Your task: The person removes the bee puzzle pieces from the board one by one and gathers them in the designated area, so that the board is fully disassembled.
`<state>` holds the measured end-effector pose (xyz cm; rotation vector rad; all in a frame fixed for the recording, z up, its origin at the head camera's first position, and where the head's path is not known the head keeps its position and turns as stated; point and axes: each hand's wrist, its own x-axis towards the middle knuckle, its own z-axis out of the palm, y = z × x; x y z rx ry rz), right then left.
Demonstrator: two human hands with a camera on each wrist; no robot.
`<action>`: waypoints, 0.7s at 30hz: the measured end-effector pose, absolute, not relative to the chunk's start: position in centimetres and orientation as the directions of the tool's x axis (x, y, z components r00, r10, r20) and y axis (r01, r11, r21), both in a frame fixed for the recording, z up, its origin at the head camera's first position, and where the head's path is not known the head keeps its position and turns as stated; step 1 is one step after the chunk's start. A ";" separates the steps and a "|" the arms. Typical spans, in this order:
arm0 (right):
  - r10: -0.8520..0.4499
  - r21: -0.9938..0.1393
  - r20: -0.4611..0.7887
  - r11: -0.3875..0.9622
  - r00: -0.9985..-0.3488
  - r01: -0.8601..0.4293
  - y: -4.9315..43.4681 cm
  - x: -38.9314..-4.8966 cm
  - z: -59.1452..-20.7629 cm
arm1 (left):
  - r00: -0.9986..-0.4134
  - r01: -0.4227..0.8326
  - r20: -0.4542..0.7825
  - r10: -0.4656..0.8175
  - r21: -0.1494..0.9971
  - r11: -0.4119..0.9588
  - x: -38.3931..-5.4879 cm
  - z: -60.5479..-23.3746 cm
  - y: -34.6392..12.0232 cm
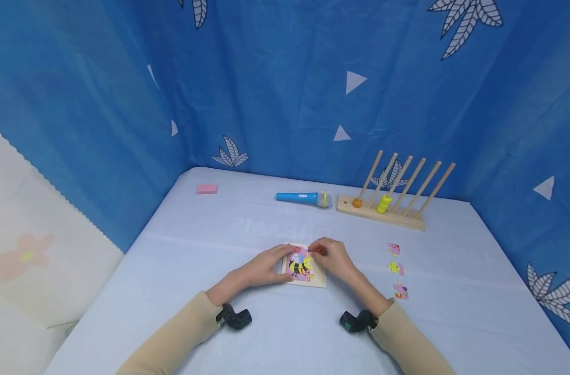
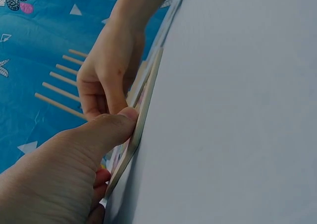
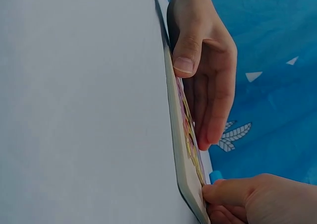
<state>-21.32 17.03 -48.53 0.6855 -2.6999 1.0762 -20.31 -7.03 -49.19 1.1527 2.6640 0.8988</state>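
A wooden jigsaw board (image 1: 319, 280) with a bee picture on pink lies on the table, some bare wood showing at its right side. My left hand (image 1: 262, 266) rests across the board's left side, thumb by the near edge and straight fingers toward the far edge. In the right wrist view, the left thumb (image 3: 184, 65) presses on the frame. My right hand (image 1: 334, 258) pinches a small puzzle piece at the board's upper right; the fingertips hide most of it. Beyond the left thumb, the left wrist view shows the right hand (image 2: 111, 70) with fingers bent down at the board.
Three loose puzzle pieces, the middle one yellow (image 1: 395, 268), lie in a column to the right. Behind stand a wooden peg rack (image 1: 383, 214) with orange and yellow beads, a blue toy microphone (image 1: 296, 197) and a pink block (image 1: 207, 189). A blue curtain (image 1: 285, 94) hangs behind the table.
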 end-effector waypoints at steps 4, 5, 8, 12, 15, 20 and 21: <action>-0.371 -0.590 0.335 0.634 -0.866 -0.500 17.0 -21.4 -48.5 | -0.711 0.629 0.126 0.692 0.553 0.546 -20.3 -49.1 -7.0; -0.377 -0.581 0.343 0.635 -0.860 -0.510 17.0 -21.4 -48.6 | -0.713 0.626 0.122 0.691 0.554 0.548 -20.3 -49.0 -7.0; -0.390 -0.553 0.359 0.643 -0.848 -0.530 17.0 -21.4 -48.7 | -0.717 0.620 0.113 0.687 0.552 0.557 -20.3 -49.0 -6.9; -0.391 -0.528 0.377 0.654 -0.840 -0.541 16.9 -21.4 -48.8 | -0.718 0.624 0.114 0.687 0.544 0.561 -20.3 -49.1 -6.9; -0.385 -0.520 0.397 0.653 -0.833 -0.550 16.9 -21.4 -48.7 | -0.715 0.630 0.122 0.688 0.539 0.559 -20.3 -49.1 -6.9; -0.380 -0.518 0.415 0.648 -0.827 -0.558 16.9 -21.5 -48.8 | -0.715 0.630 0.120 0.689 0.539 0.560 -20.3 -49.1 -6.9; -0.381 -0.517 0.416 0.647 -0.826 -0.560 16.9 -21.5 -48.8 | -0.716 0.629 0.118 0.689 0.537 0.562 -20.3 -49.1 -6.9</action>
